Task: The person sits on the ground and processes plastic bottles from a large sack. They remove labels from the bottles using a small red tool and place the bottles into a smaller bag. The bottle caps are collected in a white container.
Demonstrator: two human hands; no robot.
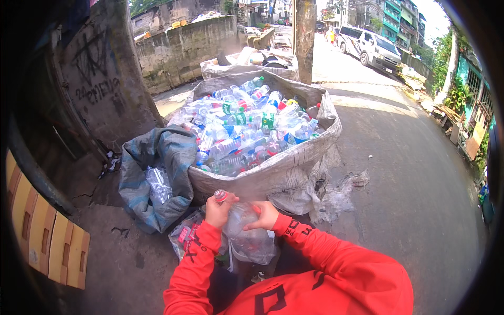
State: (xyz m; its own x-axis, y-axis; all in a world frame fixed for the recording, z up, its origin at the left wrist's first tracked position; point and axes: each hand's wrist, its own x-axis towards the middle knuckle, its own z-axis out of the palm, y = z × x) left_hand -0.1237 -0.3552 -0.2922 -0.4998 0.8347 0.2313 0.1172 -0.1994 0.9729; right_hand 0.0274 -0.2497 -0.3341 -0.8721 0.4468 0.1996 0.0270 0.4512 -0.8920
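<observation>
A large clear plastic bottle (247, 233) is tilted between my hands in front of my body. My left hand (216, 211) is closed around its neck, where a red ring shows at the mouth. On the bottle's other side my right hand (265, 216) grips the clear plastic, with a small red bit showing by its fingers that I cannot make out. Beneath the bottle stands a whitish container (242, 262), partly hidden. Beside my left forearm lies a clear plastic bag (185, 234) with red pieces in it.
A big white woven sack (294, 163) heaped with plastic bottles (236, 126) stands just ahead. To its left is a grey-blue sack (137, 184) with clear plastic inside. Wooden slats (50, 236) stand at the left edge. A van (370, 47) is on the road far right.
</observation>
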